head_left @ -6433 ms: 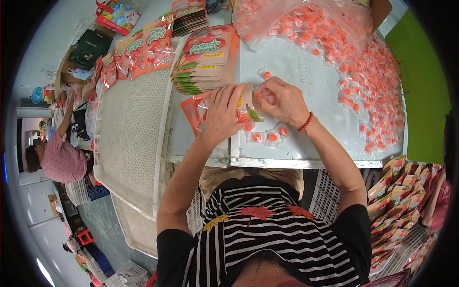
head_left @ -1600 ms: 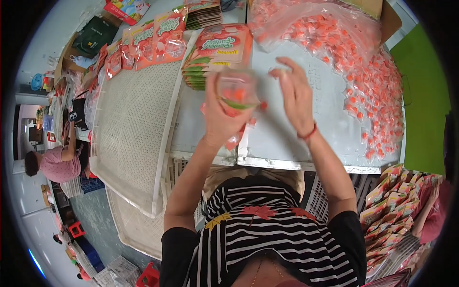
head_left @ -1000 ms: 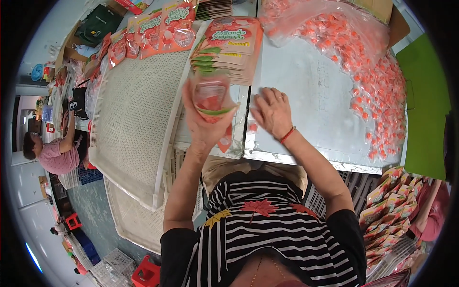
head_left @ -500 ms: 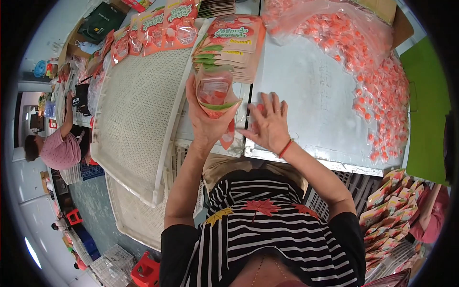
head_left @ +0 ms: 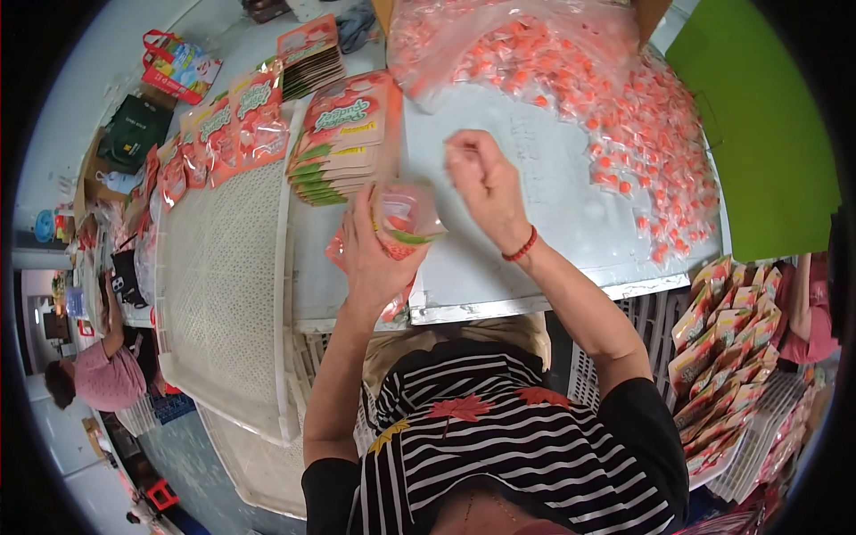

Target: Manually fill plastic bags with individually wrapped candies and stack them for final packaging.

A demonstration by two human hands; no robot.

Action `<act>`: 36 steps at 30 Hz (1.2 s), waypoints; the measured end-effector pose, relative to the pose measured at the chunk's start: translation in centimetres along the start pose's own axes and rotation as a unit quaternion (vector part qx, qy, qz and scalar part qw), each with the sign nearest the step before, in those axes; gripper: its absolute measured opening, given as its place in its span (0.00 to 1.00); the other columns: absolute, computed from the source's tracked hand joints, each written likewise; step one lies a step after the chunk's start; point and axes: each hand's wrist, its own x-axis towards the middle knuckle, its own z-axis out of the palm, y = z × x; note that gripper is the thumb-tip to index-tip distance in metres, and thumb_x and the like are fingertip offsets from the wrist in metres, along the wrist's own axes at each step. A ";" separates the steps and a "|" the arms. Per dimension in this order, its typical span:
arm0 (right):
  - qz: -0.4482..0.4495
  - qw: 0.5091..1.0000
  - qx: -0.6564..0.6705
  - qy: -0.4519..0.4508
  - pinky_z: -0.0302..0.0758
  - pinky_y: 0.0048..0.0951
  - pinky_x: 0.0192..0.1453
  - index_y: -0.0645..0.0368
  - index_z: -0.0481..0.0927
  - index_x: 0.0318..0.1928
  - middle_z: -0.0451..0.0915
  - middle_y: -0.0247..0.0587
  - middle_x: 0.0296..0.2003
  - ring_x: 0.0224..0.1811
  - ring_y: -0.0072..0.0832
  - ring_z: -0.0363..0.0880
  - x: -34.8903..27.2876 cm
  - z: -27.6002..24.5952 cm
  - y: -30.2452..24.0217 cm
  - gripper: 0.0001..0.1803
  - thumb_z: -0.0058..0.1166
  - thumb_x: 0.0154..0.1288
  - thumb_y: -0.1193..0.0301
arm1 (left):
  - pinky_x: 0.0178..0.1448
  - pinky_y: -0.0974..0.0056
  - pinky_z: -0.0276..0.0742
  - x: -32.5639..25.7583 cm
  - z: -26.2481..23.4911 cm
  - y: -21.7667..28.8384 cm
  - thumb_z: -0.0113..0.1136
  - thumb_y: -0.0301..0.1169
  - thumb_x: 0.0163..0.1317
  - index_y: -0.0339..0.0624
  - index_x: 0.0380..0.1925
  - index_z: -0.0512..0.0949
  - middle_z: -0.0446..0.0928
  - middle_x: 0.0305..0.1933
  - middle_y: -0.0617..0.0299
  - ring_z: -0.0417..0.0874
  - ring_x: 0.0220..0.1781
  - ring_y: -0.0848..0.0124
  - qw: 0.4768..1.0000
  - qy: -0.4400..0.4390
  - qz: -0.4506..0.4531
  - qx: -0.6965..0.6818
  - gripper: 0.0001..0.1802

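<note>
Both forearms come up from the bottom of the frame over a striped shirt, reaching onto the metal table [head_left: 571, 192] in the middle of the shot. The left hand [head_left: 374, 254] is just left of centre, palm up-ish, fingers wrapped around the bottom of a small pouch [head_left: 406, 218] and holding it upright at the near edge of the table. The right hand [head_left: 481, 178] is lifted a bit higher, just right of the pouch, with a red bracelet [head_left: 520, 245] on the wrist. Its fingers are curled in tight, thumb against the fingertips like a pinch; can't tell if there's anything in there, it's a little blurred.

The pouch is see-through plastic with red and green print, looks puffed open at the top, and there's something orange-pink inside. It sits dead centre in the frame, between the two hands.

Right above the left hand is a fanned stack of flat pouches [head_left: 343, 138] with the same red and green look. Upper right of the table is covered in a big loose spread of orange wrapped candies [head_left: 642, 134], some still under a clear plastic bag [head_left: 499, 45]. A white perforated tray [head_left: 223, 285] takes up the left side
</note>
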 end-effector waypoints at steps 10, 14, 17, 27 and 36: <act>-0.031 0.999 -0.036 0.013 0.72 0.25 0.32 0.63 0.68 0.39 0.75 0.38 0.22 0.25 0.22 0.74 0.6 -0.4 -3.4 0.11 0.52 0.67 0.68 | 0.64 0.55 0.67 0.0 0.9 0.6 0.77 0.30 0.38 0.35 0.65 0.51 0.65 0.61 0.46 0.70 0.62 0.57 0.997 -0.026 0.073 0.024 0.56; -0.053 0.995 -0.070 -0.049 0.71 0.27 0.29 0.63 0.69 0.36 0.74 0.40 0.21 0.22 0.25 0.74 -0.3 -1.5 -5.3 0.10 0.53 0.66 0.68 | 0.64 0.55 0.66 0.3 1.1 0.6 0.77 0.31 0.37 0.35 0.64 0.52 0.64 0.61 0.45 0.69 0.62 0.57 0.998 -0.015 0.037 -0.044 0.55; -0.091 0.985 -0.132 -0.069 0.72 0.34 0.29 0.64 0.71 0.35 0.75 0.47 0.22 0.22 0.38 0.76 -1.4 -0.8 -3.5 0.10 0.52 0.65 0.68 | 0.65 0.53 0.64 0.0 1.6 0.6 0.78 0.33 0.35 0.36 0.63 0.54 0.61 0.62 0.45 0.67 0.63 0.55 0.997 0.013 0.035 -0.075 0.55; -0.041 0.970 -0.148 -0.191 0.75 0.45 0.34 0.65 0.73 0.33 0.78 0.56 0.25 0.29 0.50 0.78 -0.3 0.8 -3.7 0.12 0.49 0.60 0.66 | 0.66 0.46 0.57 0.1 2.3 0.8 0.76 0.35 0.37 0.35 0.65 0.51 0.60 0.62 0.42 0.62 0.63 0.45 0.998 -0.005 0.057 -0.020 0.57; -0.202 0.940 -0.227 -0.155 0.75 0.39 0.38 0.66 0.77 0.30 0.76 0.51 0.29 0.33 0.44 0.77 -0.1 1.7 -8.3 0.17 0.58 0.53 0.61 | 0.61 0.53 0.63 2.0 2.2 2.7 0.71 0.36 0.42 0.33 0.59 0.56 0.65 0.55 0.48 0.69 0.57 0.51 0.988 0.044 -0.003 -0.149 0.47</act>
